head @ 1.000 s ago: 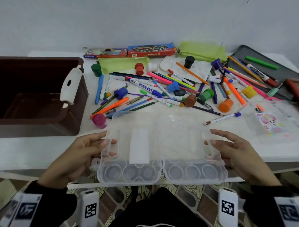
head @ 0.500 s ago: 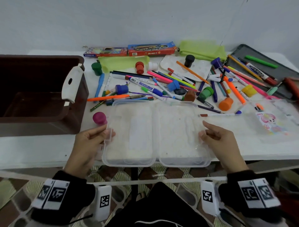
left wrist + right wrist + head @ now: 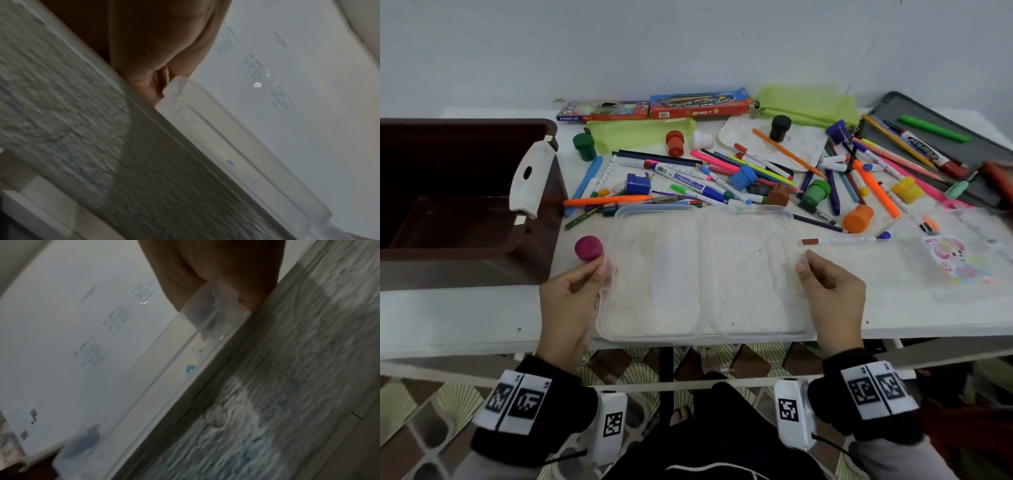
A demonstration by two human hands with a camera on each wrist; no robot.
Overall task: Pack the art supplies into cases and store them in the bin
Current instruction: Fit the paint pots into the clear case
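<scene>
White tabletop (image 3: 465,318) against a pale wall; clutter is lying across the far half, working space is at the near edge.

Left: brown bin (image 3: 458,205) is standing open at the table's left end, nothing visible inside.

Left hand (image 3: 566,301) is pinching the left side tab of the clear plastic case (image 3: 702,274), thumb and curled fingers closed on the tab; the left wrist view is confirming fingertips on the tab. A magenta paint pot (image 3: 589,248) is sitting just beside this hand, touching or nearly touching the case corner.

Centre: the case is lying flat at the near edge, its near rim overhanging slightly. Whether it is latched I cannot tell.

Right hand (image 3: 832,294) is gripping the opposite tab, fingers curled round it.

Beyond: loose markers and pens (image 3: 688,178), more paint pots, a green pouch (image 3: 808,102) and a grey tray (image 3: 941,150) are waiting unpacked.

Judgement: step in hand appears to be releasing both side clasps. Advice: be lifting both tabs evenly, keeping the base pressed on the table, and be sliding the case away from the edge before opening, so it is not tipping off or knocking the magenta pot.
</scene>
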